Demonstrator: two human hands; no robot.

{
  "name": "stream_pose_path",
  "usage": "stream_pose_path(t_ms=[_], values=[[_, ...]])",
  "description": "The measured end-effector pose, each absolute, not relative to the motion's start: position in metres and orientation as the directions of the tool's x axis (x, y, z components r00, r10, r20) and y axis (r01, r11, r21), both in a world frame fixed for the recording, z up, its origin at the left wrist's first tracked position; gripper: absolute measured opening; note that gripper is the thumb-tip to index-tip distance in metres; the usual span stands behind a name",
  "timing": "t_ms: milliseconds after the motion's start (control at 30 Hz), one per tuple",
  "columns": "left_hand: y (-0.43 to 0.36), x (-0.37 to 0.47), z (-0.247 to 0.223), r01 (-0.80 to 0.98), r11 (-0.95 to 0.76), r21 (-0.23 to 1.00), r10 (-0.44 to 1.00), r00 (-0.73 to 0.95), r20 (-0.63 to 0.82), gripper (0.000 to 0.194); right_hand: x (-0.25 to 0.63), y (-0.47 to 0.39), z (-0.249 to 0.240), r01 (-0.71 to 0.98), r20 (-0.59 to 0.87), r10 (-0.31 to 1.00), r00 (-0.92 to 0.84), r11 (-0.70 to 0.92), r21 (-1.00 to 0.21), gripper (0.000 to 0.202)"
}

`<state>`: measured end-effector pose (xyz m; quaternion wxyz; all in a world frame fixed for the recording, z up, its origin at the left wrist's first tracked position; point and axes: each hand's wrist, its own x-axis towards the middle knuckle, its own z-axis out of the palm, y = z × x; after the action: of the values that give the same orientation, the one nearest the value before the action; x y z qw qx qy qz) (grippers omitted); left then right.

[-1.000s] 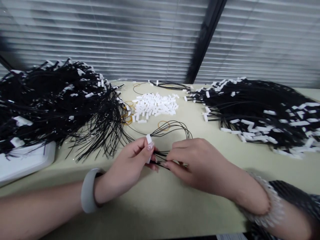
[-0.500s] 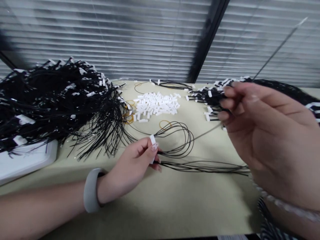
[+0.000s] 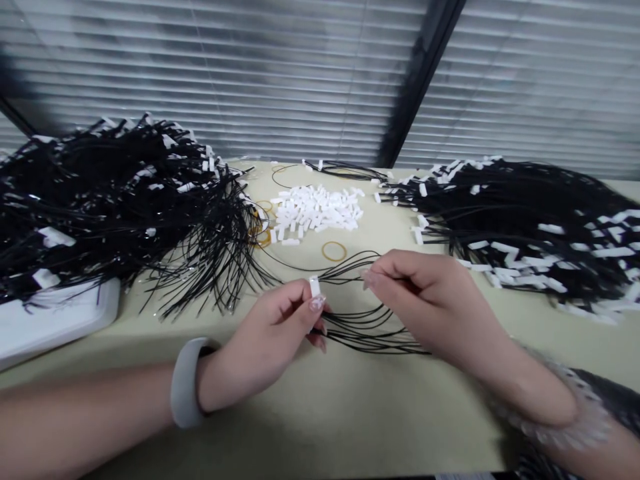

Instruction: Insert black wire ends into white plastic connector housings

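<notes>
My left hand (image 3: 273,337) is closed, thumb and fingers pinching a small white connector (image 3: 315,287). Several thin black wires (image 3: 357,320) run out of it to the right and curve into loops, with more lengths running below them. At the right side of these loops my right hand (image 3: 425,297) has its thumb and forefinger pressed together on the black wires. Its other fingers are curled in, and it hides part of the loops. Exactly how many wires it grips cannot be made out.
Behind my hands lies a pile of small white connectors (image 3: 320,208). A yellow rubber band (image 3: 334,251) lies in front of it. Big heaps of black wires stand at left (image 3: 100,193) and right (image 3: 520,200). A white tray (image 3: 85,320) sits under the left heap.
My right hand has come down and leftward from high on the right, where it held a long wire raised, to the loops beside my left hand. My left hand keeps its grip.
</notes>
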<state>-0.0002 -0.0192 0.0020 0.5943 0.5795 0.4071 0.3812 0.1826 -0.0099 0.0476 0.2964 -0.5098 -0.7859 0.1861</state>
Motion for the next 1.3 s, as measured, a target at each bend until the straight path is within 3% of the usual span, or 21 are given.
stream_pose_path(t_ms=[567, 667, 833, 933, 1167, 1300], values=[[-0.021, 0.000, 0.004, 0.031, 0.028, 0.999, 0.921, 0.388, -0.038, 0.024, 0.185, -0.006, 0.052, 0.641, 0.193, 0.915, -0.354, 0.388, -0.663, 0.025], [-0.022, -0.001, 0.002, 0.062, 0.005, 0.998, 0.912, 0.410, -0.030, 0.024, 0.186, -0.004, 0.047, 0.684, 0.251, 0.880, -0.403, 0.472, -0.556, 0.019], [-0.022, -0.003, 0.000, 0.060, 0.002, 0.998, 0.893, 0.449, -0.029, 0.022, 0.187, -0.003, 0.038, 0.617, 0.364, 0.737, -0.570, 0.676, -0.403, 0.013], [-0.022, -0.003, -0.001, 0.026, 0.020, 0.999, 0.886, 0.464, -0.030, 0.023, 0.189, -0.002, 0.034, 0.625, 0.478, 0.638, -0.604, 0.751, -0.213, 0.014], [-0.021, -0.004, 0.000, -0.030, 0.121, 0.992, 0.866, 0.491, -0.091, 0.024, 0.198, 0.000, 0.033, 0.569, 0.501, 0.432, -0.750, 0.808, 0.154, 0.015], [-0.021, -0.005, -0.002, -0.023, 0.117, 0.993, 0.858, 0.507, -0.089, 0.025, 0.197, -0.004, 0.037, 0.565, 0.488, 0.387, -0.782, 0.772, 0.292, 0.016]])
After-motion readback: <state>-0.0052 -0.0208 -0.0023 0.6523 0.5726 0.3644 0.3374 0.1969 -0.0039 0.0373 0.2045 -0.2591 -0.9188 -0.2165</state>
